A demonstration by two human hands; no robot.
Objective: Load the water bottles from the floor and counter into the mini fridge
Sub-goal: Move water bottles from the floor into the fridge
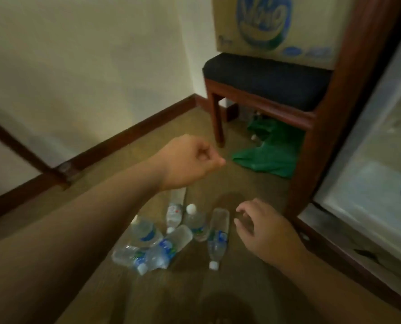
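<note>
Several clear plastic water bottles (169, 235) with blue labels and white caps lie in a loose heap on the brown carpet. One bottle (217, 239) lies apart at the heap's right side, cap toward me. My right hand (262, 232) hovers just right of that bottle, fingers spread, holding nothing. My left hand (190, 160) hangs above the heap with its fingers curled in and nothing in it. The open mini fridge (370, 178) shows at the right edge, inside a dark wooden cabinet frame (330, 122).
A wooden chair with a dark cushion (265, 78) stands in the corner and carries a cardboard box (276, 26). A green plastic bag (267, 155) lies on the floor under the chair. A cream wall with dark skirting (124, 141) runs along the left.
</note>
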